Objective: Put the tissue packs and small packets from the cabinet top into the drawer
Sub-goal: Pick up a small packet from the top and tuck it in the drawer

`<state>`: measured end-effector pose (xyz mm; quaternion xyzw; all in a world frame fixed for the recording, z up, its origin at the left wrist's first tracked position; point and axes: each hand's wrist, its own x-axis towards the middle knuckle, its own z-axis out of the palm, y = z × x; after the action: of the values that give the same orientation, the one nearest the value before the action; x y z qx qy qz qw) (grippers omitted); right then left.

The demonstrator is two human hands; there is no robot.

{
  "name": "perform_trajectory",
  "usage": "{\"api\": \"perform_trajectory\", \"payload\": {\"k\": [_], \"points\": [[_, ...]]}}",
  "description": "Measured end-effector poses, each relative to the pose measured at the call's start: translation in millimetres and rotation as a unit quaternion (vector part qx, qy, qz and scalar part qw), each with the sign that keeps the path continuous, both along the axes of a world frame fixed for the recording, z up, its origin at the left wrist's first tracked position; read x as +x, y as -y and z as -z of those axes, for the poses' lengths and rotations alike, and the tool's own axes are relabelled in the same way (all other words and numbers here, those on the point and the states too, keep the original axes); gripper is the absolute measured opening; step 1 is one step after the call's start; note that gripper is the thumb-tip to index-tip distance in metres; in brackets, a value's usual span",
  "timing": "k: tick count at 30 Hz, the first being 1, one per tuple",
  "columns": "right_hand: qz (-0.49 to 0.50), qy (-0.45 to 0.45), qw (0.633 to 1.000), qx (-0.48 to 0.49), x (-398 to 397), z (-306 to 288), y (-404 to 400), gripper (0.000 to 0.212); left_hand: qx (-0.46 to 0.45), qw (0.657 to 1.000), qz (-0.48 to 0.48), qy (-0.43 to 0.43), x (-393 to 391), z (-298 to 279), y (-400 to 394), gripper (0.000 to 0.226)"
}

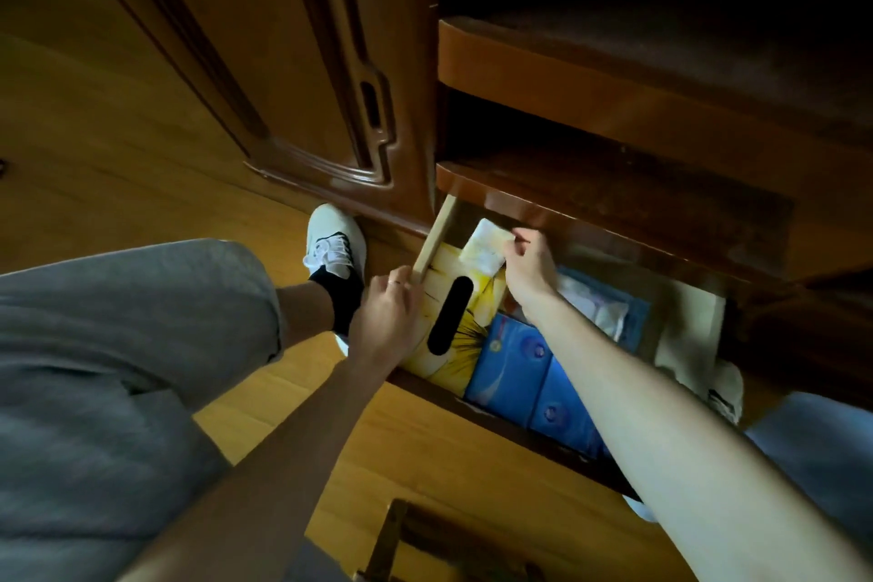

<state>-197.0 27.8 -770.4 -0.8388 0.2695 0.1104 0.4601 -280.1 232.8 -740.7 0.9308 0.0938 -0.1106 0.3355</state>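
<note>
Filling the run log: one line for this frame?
left hand: grips drawer side | right hand: pinches small white packet over yellow tissue box | drawer: open

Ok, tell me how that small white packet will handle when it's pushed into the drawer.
The small white packet, pinched by the right hand, looks soft and probably light. It will likely flex rather than slide stiffly, and should wedge beside the yellow tissue box without rolling.

You had little room in the drawer (439,229): the shelf edge (543,208) hung just above your right hand's (526,267) fingers (519,234). Below them the yellow tissue box (465,321) and blue packs (515,369) filled the near side. Your left hand (385,314) blocked the drawer's left wall; beyond your right fingers lay white packets (595,298).
</note>
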Motion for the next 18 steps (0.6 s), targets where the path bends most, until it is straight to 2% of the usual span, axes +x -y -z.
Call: {"api": "perform_trajectory", "payload": {"k": [3, 6, 10, 14, 16, 18], "points": [[0.033, -0.011, 0.999, -0.040, 25.2, 13.2, -16.4, 0.033, 0.071, 0.997, 0.007, -0.007, -10.6, 12.4, 3.2, 0.046], [0.058, -0.054, 0.992, -0.099, 47.1, 22.8, -24.9, 0.039, 0.095, 0.995, -0.008, 0.001, -11.3, 14.9, 6.4, 0.047], [0.015, -0.114, 0.984, -0.134, 60.3, 29.0, -35.3, 0.037, 0.113, 0.993, -0.013, -0.013, -9.8, 16.8, 8.5, 0.046], [-0.063, -0.114, 0.974, -0.184, 57.4, 32.1, -46.3, 0.034, 0.125, 0.992, -0.010, -0.012, -9.6, 16.5, 10.1, 0.045], [-0.060, -0.107, 0.970, -0.212, 57.0, 33.5, -47.2, 0.030, 0.128, 0.992, -0.011, -0.011, -9.5, 16.2, 10.2, 0.045], [-0.028, -0.136, 0.974, -0.178, 61.3, 34.1, -45.7, 0.033, 0.132, 0.991, -0.009, -0.011, -9.8, 16.6, 10.7, 0.045]]}}
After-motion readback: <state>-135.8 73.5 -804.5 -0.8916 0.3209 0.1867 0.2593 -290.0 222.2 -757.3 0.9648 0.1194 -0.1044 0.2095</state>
